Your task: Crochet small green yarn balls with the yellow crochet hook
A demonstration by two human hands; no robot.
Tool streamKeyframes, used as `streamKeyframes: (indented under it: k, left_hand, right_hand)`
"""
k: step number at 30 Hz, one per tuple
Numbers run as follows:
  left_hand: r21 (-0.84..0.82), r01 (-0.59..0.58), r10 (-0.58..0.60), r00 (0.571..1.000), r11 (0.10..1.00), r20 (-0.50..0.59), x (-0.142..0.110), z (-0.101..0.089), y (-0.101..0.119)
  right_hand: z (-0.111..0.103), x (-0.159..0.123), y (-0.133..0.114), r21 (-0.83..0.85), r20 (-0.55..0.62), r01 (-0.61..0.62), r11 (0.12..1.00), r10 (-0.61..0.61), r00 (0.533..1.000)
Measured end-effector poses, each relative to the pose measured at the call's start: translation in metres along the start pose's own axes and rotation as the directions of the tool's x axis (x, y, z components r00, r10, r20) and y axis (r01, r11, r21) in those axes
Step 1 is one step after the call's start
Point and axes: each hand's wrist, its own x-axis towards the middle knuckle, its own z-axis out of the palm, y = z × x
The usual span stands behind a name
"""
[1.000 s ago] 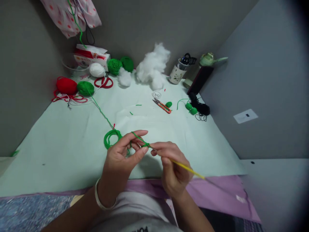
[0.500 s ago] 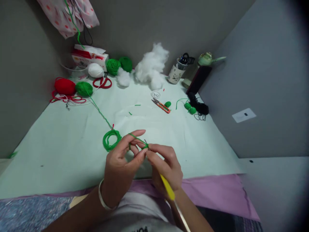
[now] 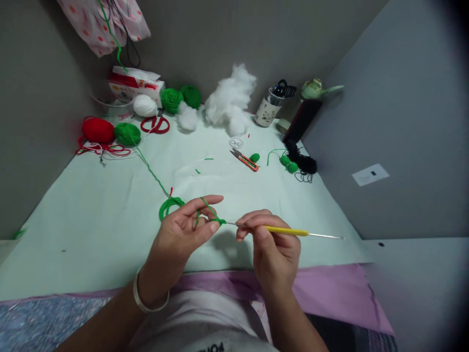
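My left hand (image 3: 183, 230) pinches a small green crochet piece (image 3: 221, 221) between thumb and fingers, and green yarn runs over its raised index finger. In my right hand (image 3: 274, 244) is a crochet hook with a yellow handle (image 3: 289, 231), held like a pen and lying nearly level. The hook's thin metal tip reaches left to the green piece; whether it passes through a loop is too small to tell. Partly behind my left hand lies a coil of green yarn (image 3: 163, 210). A strand links that coil to a green yarn ball (image 3: 127, 133).
Orange-handled thread snips (image 3: 246, 160) lie mid-table beside a small green piece (image 3: 254, 157). Along the back are red scissors (image 3: 155, 125), white stuffing (image 3: 230, 100), a red yarn ball (image 3: 98, 129) and a pen cup (image 3: 267, 110). Black yarn (image 3: 302, 161) lies right, near the wall.
My right hand has moved right, away from my left, and the hook has swung from pointing down toward me to nearly level. My left hand has shifted slightly.
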Motion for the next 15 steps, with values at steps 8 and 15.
streamKeyframes:
  k: [8,15]
  left_hand:
    - [-0.039,0.067,-0.063,0.994,0.997,0.093,0.001,0.012,-0.002]
    - [-0.134,0.169,-0.153,0.981,0.976,0.119,0.004,0.010,0.007]
  right_hand:
    - [0.007,0.001,0.006,-0.118,0.021,0.017,0.993,-0.015,1.000]
    - [0.003,0.002,0.006,-0.028,0.050,-0.005,1.000,0.006,0.999]
